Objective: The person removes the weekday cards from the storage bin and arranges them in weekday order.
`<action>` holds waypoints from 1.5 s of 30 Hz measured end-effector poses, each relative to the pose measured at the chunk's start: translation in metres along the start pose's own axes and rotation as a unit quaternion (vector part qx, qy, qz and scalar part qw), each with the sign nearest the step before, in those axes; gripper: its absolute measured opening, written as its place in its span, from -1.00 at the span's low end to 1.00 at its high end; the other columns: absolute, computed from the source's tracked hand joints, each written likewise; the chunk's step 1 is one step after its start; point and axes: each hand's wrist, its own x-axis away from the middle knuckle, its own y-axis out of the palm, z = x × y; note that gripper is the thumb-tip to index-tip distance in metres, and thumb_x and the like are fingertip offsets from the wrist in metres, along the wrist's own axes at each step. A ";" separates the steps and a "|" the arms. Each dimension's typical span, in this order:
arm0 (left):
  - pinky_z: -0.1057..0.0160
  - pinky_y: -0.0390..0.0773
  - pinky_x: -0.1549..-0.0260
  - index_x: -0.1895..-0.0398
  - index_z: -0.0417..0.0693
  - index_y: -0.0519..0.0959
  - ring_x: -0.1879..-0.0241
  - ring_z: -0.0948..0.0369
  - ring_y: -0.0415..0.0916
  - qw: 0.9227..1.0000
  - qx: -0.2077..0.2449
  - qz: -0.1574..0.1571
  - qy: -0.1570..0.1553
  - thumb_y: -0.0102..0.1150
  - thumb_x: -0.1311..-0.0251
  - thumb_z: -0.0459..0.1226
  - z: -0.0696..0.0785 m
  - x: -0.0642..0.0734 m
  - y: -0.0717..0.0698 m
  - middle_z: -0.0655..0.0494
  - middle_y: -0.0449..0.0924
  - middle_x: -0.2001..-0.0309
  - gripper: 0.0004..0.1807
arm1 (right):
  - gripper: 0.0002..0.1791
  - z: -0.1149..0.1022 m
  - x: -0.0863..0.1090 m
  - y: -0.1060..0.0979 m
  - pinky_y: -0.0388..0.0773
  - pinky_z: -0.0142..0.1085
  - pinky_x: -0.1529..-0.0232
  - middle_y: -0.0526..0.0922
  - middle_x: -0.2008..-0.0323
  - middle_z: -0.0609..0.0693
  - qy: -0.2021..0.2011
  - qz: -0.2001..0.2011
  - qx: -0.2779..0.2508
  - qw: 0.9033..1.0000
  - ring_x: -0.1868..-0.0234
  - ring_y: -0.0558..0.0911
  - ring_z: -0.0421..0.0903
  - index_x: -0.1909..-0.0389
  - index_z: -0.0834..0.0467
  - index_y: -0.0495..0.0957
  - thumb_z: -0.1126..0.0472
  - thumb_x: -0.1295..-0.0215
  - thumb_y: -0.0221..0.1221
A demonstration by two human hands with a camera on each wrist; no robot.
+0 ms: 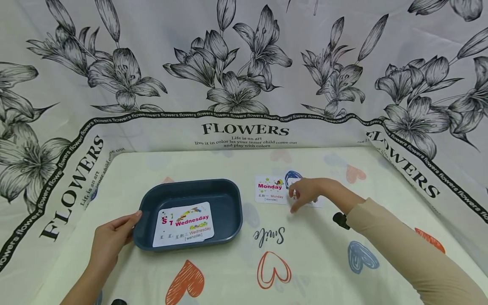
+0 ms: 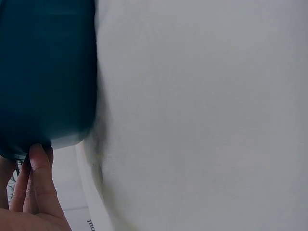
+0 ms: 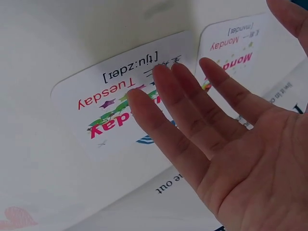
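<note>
My left hand (image 1: 110, 239) grips the left end of a dark blue tray (image 1: 228, 212), thumb at the rim and fingers below it. Inside the tray lies a Wednesday card (image 1: 193, 224), overlapping other cards whose left edges show. Over the table to the right, my right hand (image 1: 308, 191) hovers above a Tuesday card (image 3: 108, 98), its fingers loosely extended and holding nothing. The Tuesday card is mostly covered by that hand in the head view. Beside it on the left lies a Monday card (image 1: 268, 191), face up.
A pale cloth (image 1: 232, 275) printed with hearts and the word Smile covers the table. Behind it rises a white curtain (image 1: 183, 131) with black flower drawings, which also runs along both sides. A black band (image 1: 341, 220) sits at the right wrist.
</note>
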 end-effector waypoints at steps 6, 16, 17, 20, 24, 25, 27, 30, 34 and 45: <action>0.44 0.57 0.47 -0.12 -0.30 0.46 0.51 0.42 0.55 1.000 0.003 0.001 -0.001 0.19 -0.03 0.16 0.000 0.000 0.000 0.48 0.57 0.44 -0.22 | -0.43 -0.001 -0.001 0.002 0.53 -0.23 0.41 0.47 0.17 0.03 0.004 -0.004 -0.002 1.000 0.26 0.44 -0.08 0.03 0.11 0.45 -0.09 0.02 0.33; 0.42 0.57 0.48 -0.11 -0.30 0.46 0.51 0.41 0.55 1.000 0.004 0.004 -0.002 0.18 -0.03 0.17 -0.001 0.000 -0.001 0.47 0.56 0.44 -0.23 | -0.42 -0.014 -0.007 0.000 0.51 -0.27 0.39 0.48 0.18 0.01 -0.004 -0.011 0.015 1.000 0.24 0.44 -0.08 -0.01 0.07 0.44 -0.12 0.00 0.31; 0.42 0.57 0.48 -0.11 -0.30 0.46 0.51 0.41 0.55 1.000 0.004 0.004 -0.002 0.18 -0.04 0.17 -0.001 0.000 -0.001 0.47 0.56 0.44 -0.22 | -0.42 -0.016 -0.008 0.000 0.52 -0.26 0.37 0.47 0.17 0.00 -0.004 -0.012 0.018 1.000 0.23 0.44 -0.09 -0.01 0.06 0.44 -0.12 0.00 0.30; 0.42 0.57 0.49 -0.11 -0.30 0.46 0.51 0.41 0.55 1.000 0.002 0.003 -0.002 0.17 -0.04 0.17 -0.001 0.000 -0.001 0.47 0.56 0.45 -0.22 | -0.42 -0.022 -0.011 0.000 0.55 -0.24 0.35 0.48 0.17 -0.01 -0.001 -0.017 0.025 1.000 0.21 0.44 -0.09 -0.01 0.04 0.44 -0.14 0.00 0.30; 0.43 0.57 0.48 -0.11 -0.31 0.46 0.51 0.42 0.56 1.000 0.005 0.002 0.000 0.17 -0.04 0.17 -0.001 0.000 -0.001 0.48 0.56 0.45 -0.23 | -0.43 -0.032 -0.015 0.002 0.57 -0.20 0.32 0.47 0.16 -0.03 0.001 -0.023 0.030 0.999 0.17 0.44 -0.09 0.01 0.02 0.45 -0.16 0.02 0.31; 0.43 0.57 0.48 -0.10 -0.31 0.47 0.51 0.42 0.56 1.000 0.006 0.002 -0.001 0.18 -0.04 0.17 -0.001 0.000 -0.001 0.48 0.56 0.45 -0.23 | -0.43 -0.035 -0.016 0.003 0.57 -0.19 0.32 0.47 0.16 -0.04 0.000 -0.023 0.029 0.999 0.16 0.44 -0.09 0.02 0.02 0.45 -0.16 0.02 0.31; 0.43 0.57 0.48 -0.10 -0.31 0.46 0.51 0.43 0.56 1.000 0.006 0.001 0.000 0.18 -0.04 0.17 -0.001 0.000 -0.001 0.48 0.56 0.44 -0.22 | -0.43 -0.041 -0.018 0.003 0.57 -0.18 0.30 0.46 0.15 -0.04 -0.003 -0.024 0.030 0.999 0.15 0.43 -0.09 0.02 0.01 0.46 -0.16 0.03 0.31; 0.43 0.57 0.48 -0.11 -0.31 0.46 0.50 0.43 0.56 1.000 0.008 0.000 0.000 0.18 -0.04 0.16 -0.002 0.000 0.000 0.49 0.56 0.44 -0.22 | -0.43 -0.050 -0.020 0.002 0.57 -0.18 0.29 0.46 0.14 -0.04 -0.006 -0.025 0.031 0.999 0.14 0.43 -0.09 0.02 0.02 0.46 -0.16 0.03 0.31; 0.43 0.57 0.48 -0.10 -0.32 0.46 0.51 0.43 0.56 1.000 0.014 0.002 0.002 0.18 -0.05 0.15 -0.002 0.000 -0.001 0.53 0.55 0.48 -0.23 | -0.43 -0.063 -0.023 -0.003 0.57 -0.19 0.29 0.47 0.11 -0.03 -0.018 -0.032 0.035 0.999 0.14 0.45 -0.10 0.00 0.03 0.45 -0.15 0.01 0.30; 0.43 0.57 0.50 -0.08 -0.31 0.48 0.52 0.44 0.55 1.000 0.015 0.002 0.004 0.18 -0.05 0.16 -0.003 -0.001 -0.001 0.54 0.55 0.50 -0.25 | -0.40 -0.085 -0.027 -0.012 0.61 -0.13 0.25 0.49 0.08 -0.01 -0.052 -0.058 0.035 0.996 0.13 0.48 -0.11 -0.08 0.05 0.42 -0.13 -0.04 0.28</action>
